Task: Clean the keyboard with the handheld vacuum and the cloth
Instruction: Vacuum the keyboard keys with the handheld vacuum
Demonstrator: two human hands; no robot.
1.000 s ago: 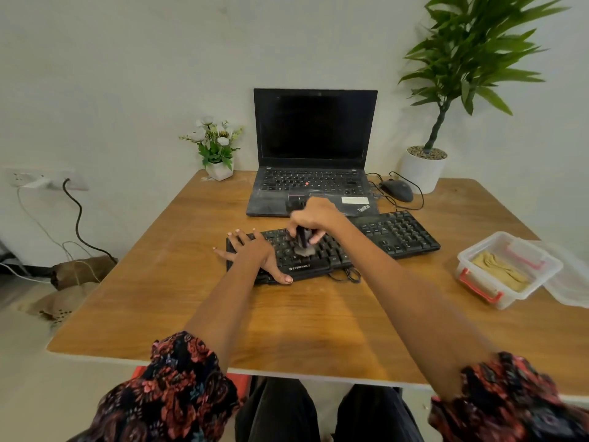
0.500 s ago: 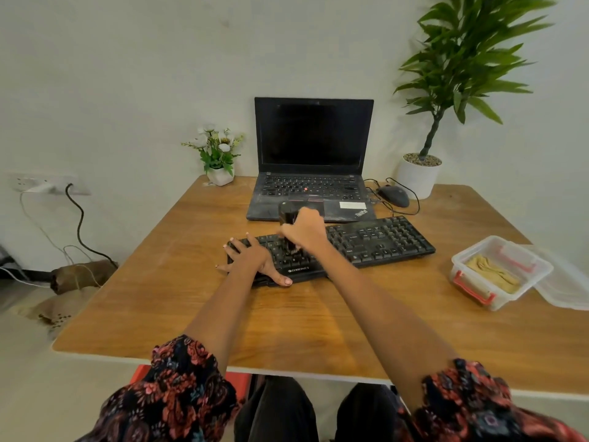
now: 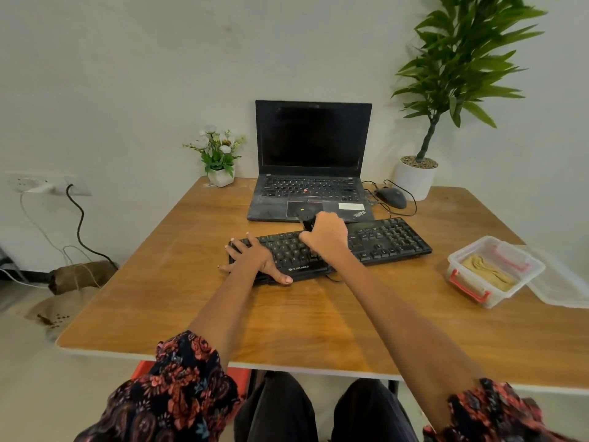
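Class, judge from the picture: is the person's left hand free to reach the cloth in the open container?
Probably not easily: the left hand rests flat on the keyboard, and the right arm crosses between it and the cloth.

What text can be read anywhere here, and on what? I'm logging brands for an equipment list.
"ZEBRONICS": white print on the front edge of the black keyboard, by the left hand.
"ThinkPad": slanted logo on the laptop palm rest, right corner.
White sticker on the palm rest: too blurred to read.
Key legends on both keyboards: too small to read.
Handheld vacuum in the right hand: no legible marking.
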